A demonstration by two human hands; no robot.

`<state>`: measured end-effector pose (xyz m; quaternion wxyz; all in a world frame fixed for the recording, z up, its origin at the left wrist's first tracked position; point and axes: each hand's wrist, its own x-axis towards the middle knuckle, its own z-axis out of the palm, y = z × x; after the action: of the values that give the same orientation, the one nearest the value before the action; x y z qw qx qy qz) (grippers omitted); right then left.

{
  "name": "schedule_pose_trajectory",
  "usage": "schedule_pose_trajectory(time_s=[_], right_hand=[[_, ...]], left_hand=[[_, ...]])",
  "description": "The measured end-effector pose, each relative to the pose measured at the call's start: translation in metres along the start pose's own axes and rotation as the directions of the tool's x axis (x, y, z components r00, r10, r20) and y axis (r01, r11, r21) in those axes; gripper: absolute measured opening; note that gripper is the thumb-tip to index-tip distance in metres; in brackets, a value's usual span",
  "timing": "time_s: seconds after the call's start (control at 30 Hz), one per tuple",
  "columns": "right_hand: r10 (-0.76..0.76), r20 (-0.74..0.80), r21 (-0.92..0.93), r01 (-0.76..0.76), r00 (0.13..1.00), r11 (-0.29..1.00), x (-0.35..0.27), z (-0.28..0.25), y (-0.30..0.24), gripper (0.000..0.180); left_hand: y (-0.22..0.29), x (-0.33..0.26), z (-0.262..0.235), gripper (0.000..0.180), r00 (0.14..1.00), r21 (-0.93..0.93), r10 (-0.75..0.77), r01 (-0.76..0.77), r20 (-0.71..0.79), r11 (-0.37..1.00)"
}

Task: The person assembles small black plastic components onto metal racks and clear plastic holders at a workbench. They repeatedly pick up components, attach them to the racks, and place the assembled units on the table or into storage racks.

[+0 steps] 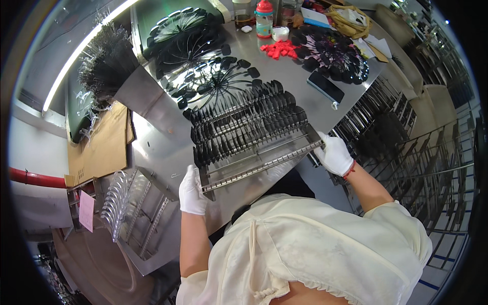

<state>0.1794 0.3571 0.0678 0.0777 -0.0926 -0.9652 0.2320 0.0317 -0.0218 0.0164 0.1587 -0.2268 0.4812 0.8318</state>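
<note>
A metal rack [264,170] with slotted bars lies on the steel table between my two hands. Several rows of dark, flat, paddle-ended pieces [239,127] stand in its far part, while its nearest bar shows bare slots. My left hand [193,192], in a white glove, is closed on the rack's near left corner. In a matching glove, my right hand [335,154] grips the right end, its fingers partly hidden behind the frame. Beyond the rack, black paddle-ended pieces on thin stems [218,81] lie fanned out in rings.
A second rack [147,208] with clear curved pieces stands at left, near cardboard [101,142]. A metal bin [137,94] holds thin dark rods. Farther off are a phone [325,86], a bottle [264,19], red scraps [279,49] and another dark fan [330,53]. Wire racks [432,173] stand right.
</note>
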Motion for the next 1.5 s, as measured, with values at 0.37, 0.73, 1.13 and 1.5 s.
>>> schedule_pose_trajectory(time_s=[0.37,0.73,1.13,1.5], right_hand=[[0.13,0.222,0.054,-0.145,0.966,0.988,-0.009,0.012,-0.001,0.043],[0.111,0.084,-0.218,-0.091,0.99,0.972,0.016,0.043,0.005,0.019],[-0.25,0.226,-0.141,0.285,0.941,0.948,0.156,-0.026,0.006,0.024],[-0.091,0.292,-0.408,0.21,0.952,0.889,0.425,0.204,-0.083,0.033]], left_hand=[[-0.029,-0.003,-0.027,0.022,0.87,0.533,0.448,-0.484,0.206,0.694],[-0.035,-0.014,-0.042,0.032,0.87,0.919,0.365,-0.386,0.332,0.085],[0.006,-0.058,-0.028,0.064,0.827,0.882,0.373,-0.468,0.42,0.045],[0.005,-0.014,0.105,0.054,0.318,0.321,0.077,-0.852,0.945,-0.415]])
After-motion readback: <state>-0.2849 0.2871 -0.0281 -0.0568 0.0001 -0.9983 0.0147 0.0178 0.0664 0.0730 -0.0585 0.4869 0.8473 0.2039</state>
